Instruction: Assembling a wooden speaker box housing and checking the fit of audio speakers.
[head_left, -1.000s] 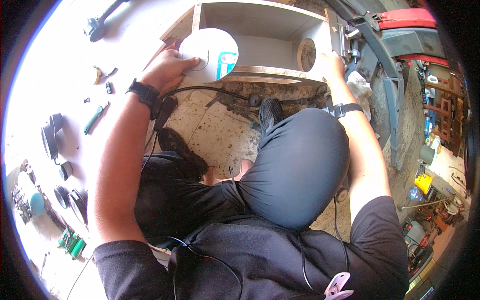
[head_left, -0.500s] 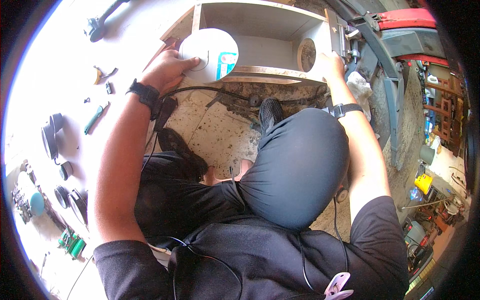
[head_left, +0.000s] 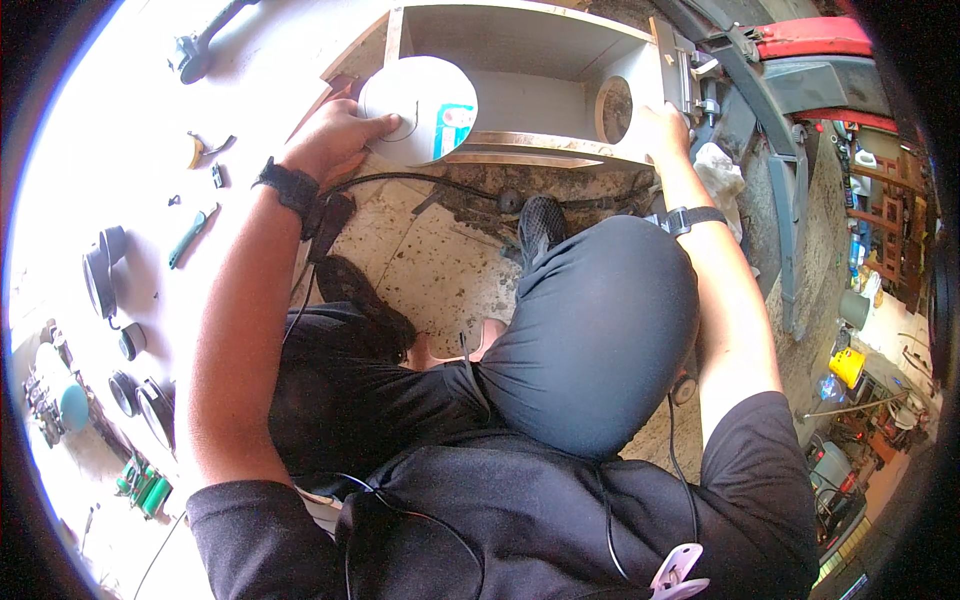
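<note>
Left hand [head_left: 335,138]: grasping disc [head_left: 425,95], fingertips hidden
Right hand [head_left: 662,135]: on box [head_left: 545,100]; washed out, can't tell grip
Box: partly behind disc

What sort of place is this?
Probably a workshop: an open box with a round cutout in front of the person, a teal hand tool lying at left, and a red-and-grey metal frame at upper right.

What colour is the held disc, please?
White disc with a blue patch, best in head view.

A round white disc [head_left: 425,95], blue-patched, overlaps the open grey box [head_left: 530,95] in view.
</note>
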